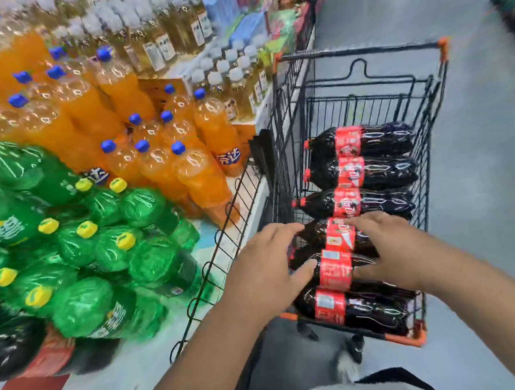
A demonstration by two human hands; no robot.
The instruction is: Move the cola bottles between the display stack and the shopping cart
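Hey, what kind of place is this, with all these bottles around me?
Most likely a supermarket drinks aisle. A wire shopping cart holds cola bottles. Beside it stand stacked displays of green soda bottles and orange soda bottles, with more bottled drinks behind.

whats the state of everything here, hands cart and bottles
left hand: grips near cola pack
right hand: grips near cola pack
near cola pack: on its side, in both hands
far cola pack: lying in shopping cart, capped
orange soda bottles: upright, capped
green soda bottles: upright, capped
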